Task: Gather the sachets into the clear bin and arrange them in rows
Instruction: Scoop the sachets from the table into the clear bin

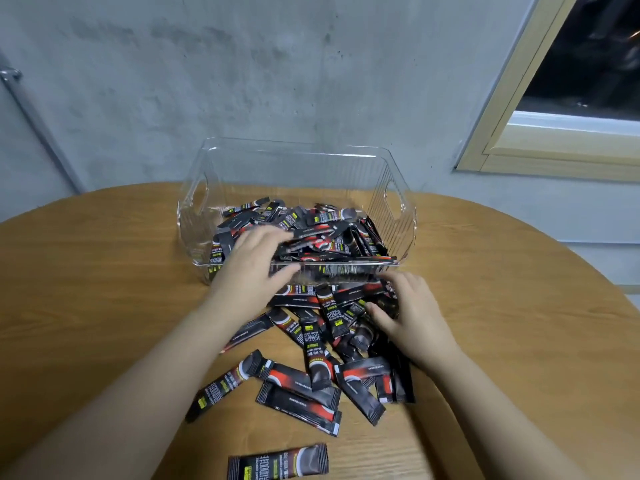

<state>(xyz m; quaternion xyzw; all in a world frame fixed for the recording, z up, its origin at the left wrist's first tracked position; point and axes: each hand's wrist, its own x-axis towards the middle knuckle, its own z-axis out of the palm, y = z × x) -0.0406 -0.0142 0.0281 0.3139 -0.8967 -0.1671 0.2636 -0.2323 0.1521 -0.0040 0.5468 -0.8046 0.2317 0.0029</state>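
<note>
A clear bin (391, 202) stands on the wooden table, holding a loose jumble of black-and-red sachets (332, 237). My left hand (256, 261) reaches over the bin's near wall and grips a bundle of sachets, fingers on top and thumb underneath. A heap of several more sachets (322, 341) lies on the table in front of the bin. My right hand (412, 313) rests on the right side of that heap, its fingers curled around some sachets there. One sachet (277, 462) lies apart near the bottom edge.
The round wooden table (104, 271) has bare room to the left and right of the bin. A grey wall stands close behind it. A window frame (540, 133) is at the upper right and a metal pipe (31, 112) at the left.
</note>
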